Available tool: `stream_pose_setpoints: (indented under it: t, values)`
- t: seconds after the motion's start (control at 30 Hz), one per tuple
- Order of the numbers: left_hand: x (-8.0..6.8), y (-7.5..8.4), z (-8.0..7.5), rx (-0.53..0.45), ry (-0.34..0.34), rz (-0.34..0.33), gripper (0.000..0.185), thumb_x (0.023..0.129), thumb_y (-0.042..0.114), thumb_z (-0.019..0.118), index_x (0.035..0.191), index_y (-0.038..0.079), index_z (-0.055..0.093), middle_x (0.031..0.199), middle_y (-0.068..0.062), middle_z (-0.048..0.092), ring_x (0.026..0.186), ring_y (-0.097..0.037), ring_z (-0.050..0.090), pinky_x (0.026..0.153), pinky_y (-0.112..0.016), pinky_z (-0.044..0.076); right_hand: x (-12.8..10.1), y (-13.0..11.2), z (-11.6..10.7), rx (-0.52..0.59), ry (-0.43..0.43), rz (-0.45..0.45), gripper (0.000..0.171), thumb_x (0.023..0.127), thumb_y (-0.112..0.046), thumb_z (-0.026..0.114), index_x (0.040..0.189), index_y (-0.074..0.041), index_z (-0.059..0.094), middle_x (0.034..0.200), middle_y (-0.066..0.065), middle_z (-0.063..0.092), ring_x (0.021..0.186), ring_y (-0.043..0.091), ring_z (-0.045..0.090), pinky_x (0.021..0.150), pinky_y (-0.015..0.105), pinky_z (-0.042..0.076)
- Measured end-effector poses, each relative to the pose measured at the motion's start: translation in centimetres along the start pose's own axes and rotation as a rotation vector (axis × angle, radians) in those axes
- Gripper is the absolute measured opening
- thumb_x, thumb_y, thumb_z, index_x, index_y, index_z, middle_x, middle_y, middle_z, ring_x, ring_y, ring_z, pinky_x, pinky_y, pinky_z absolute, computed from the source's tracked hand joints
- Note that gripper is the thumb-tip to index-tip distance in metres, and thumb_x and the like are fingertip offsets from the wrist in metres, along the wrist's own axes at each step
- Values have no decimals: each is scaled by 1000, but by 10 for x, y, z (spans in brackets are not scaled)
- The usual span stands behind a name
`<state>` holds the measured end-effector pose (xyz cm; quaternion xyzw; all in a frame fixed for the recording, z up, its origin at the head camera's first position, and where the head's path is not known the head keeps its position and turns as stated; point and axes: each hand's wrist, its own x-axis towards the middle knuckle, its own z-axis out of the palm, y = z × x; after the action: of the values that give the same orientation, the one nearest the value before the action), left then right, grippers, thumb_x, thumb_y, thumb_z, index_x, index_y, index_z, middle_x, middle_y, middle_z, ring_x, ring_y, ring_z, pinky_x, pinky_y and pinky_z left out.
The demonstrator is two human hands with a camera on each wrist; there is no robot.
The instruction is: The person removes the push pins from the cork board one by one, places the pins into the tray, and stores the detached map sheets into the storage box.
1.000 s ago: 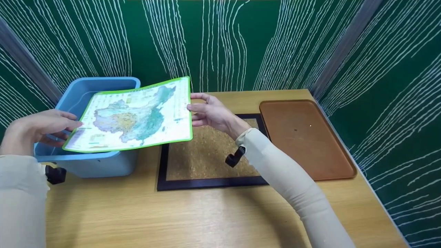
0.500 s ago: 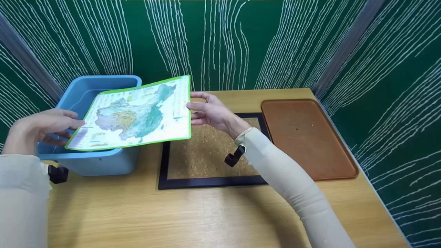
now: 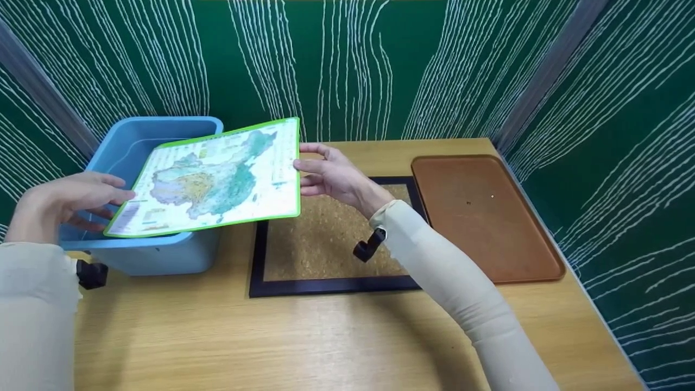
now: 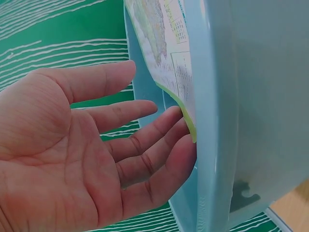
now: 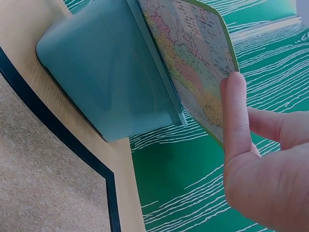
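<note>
A flexible map sheet (image 3: 212,182) with a green border is held over a blue plastic bin (image 3: 163,255), tilted so its right edge is higher. My right hand (image 3: 336,176) pinches that right edge, thumb on the printed face and fingers behind. The right wrist view shows a finger lying along the border of the sheet's printed underside. At the sheet's near left corner, my left hand (image 3: 76,198) has relaxed fingers. In the left wrist view, the fingertips (image 4: 181,150) meet the green border beside the bin's rim, while the thumb stands apart. The sheet covers most of the bin's opening.
A cork board (image 3: 326,250) in a dark frame lies on the wooden table (image 3: 304,342), under my right forearm. To its right is a brown tray (image 3: 488,233) with tiny specks on it. Green walls with white wavy lines (image 3: 347,70) enclose the back and sides.
Both hands and the map sheet stay nearly in place. Between the first and second frames the left hand and the sheet's left side shift slightly right in view; little differs after that.
</note>
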<state>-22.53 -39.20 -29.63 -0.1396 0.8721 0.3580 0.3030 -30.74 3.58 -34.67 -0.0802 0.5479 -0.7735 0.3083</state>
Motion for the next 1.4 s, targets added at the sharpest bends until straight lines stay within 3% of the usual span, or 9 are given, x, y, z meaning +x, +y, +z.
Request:
stream_pose_setpoints:
  t: [0.27, 0.43, 0.73, 0.87, 1.07, 1.3, 1.4]
  values:
    - [-1, -3, -3, 7, 13, 9, 100, 102, 48, 57, 157, -7, -5, 150, -40, 22, 129, -55, 38, 92, -55, 54, 4, 0, 2, -5, 8, -2, 44, 98, -7, 66, 139, -12, 51, 117, 23, 69, 80, 27, 74, 71, 36, 61]
    - [-2, -1, 1, 45, 17, 42, 102, 100, 51, 58, 158, -6, -3, 151, -39, 24, 129, -56, 39, 95, -58, 51, 6, 1, 6, -2, 4, -3, 45, 99, -6, 66, 140, -11, 48, 118, 23, 68, 81, 28, 74, 71, 37, 61]
    - [-20, 17, 23, 189, -61, 153, 102, 97, 60, 57, 161, -1, 6, 154, -39, 21, 131, -58, 38, 103, -66, 40, 10, 1, 10, 0, -3, 1, 45, 99, -8, 66, 140, -13, 48, 121, 24, 67, 81, 28, 74, 69, 36, 61]
    - [-33, 21, 37, 279, -85, 219, 96, 98, 59, 56, 160, -2, 16, 148, -38, 32, 129, -56, 37, 100, -68, 41, 11, 1, 10, 7, 5, 9, 44, 99, -9, 67, 139, -14, 49, 123, 24, 67, 81, 28, 74, 69, 36, 61]
    - [-50, 15, 65, 366, -8, 316, 80, 104, 50, 52, 157, -5, 27, 140, -38, 45, 119, -50, 47, 92, -62, 47, 14, 2, 14, 32, 20, 12, 44, 98, -8, 67, 138, -14, 49, 122, 24, 67, 79, 27, 74, 68, 36, 61]
    - [-55, -3, 91, 453, 138, 395, 72, 105, 44, 53, 152, -8, 37, 125, -30, 55, 105, -41, 51, 81, -53, 47, 20, 6, 20, 17, 10, 9, 42, 99, -9, 66, 138, -13, 50, 121, 24, 67, 79, 27, 74, 67, 35, 61]
    - [-55, -7, 100, 480, 212, 429, 70, 105, 44, 52, 148, -10, 41, 122, -31, 56, 105, -43, 49, 83, -58, 44, 23, 8, 22, 6, 9, 14, 42, 100, -10, 65, 139, -13, 49, 120, 23, 68, 80, 27, 74, 68, 35, 61]
